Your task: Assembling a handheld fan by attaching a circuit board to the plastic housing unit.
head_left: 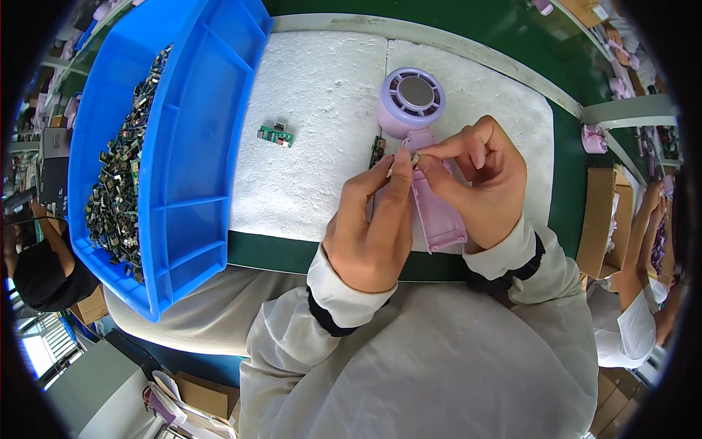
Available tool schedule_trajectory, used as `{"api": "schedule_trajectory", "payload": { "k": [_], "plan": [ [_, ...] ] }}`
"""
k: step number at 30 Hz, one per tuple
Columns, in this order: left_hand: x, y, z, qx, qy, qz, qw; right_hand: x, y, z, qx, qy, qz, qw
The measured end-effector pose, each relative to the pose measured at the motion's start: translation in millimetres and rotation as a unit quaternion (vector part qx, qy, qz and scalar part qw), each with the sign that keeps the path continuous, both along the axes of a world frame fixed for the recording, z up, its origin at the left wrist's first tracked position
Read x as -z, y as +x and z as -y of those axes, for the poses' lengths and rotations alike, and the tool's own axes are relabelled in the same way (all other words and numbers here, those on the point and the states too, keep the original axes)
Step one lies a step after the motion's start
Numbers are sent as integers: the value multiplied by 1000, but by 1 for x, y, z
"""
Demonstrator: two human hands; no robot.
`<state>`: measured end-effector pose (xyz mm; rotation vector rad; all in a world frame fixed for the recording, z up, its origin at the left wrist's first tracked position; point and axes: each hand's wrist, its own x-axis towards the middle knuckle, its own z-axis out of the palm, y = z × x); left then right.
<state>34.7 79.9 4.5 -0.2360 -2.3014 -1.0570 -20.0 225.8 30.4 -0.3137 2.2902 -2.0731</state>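
Observation:
A handheld fan lies on the white foam sheet, its round purple head away from me and its open pink handle shell toward me. Above the handle, my right hand pinches a small pale part between thumb and forefinger. My left hand is closed, fingertips meeting the right hand's at that part; whatever they grip is too small to make out. Just beyond the left fingers, beside the fan's neck, is a narrow green circuit board. A second green circuit board lies alone to the left.
A tall blue bin filled with several small circuit boards stands at the left, its wall beside the foam sheet. The green table edge runs near my lap. Cardboard boxes and other people's arms are at the right.

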Motion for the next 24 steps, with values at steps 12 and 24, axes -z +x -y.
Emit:
{"api": "schedule_trajectory", "payload": {
  "k": [12, 24],
  "plan": [
    [-2, -3, 3, 8, -68, -13, 998, -3, 0, 0, 13, 1, 32, 999],
    [-4, -17, 22, -14, -117, 76, 990, -38, -149, -84, -83, -108, 85, 987]
  ]
}}
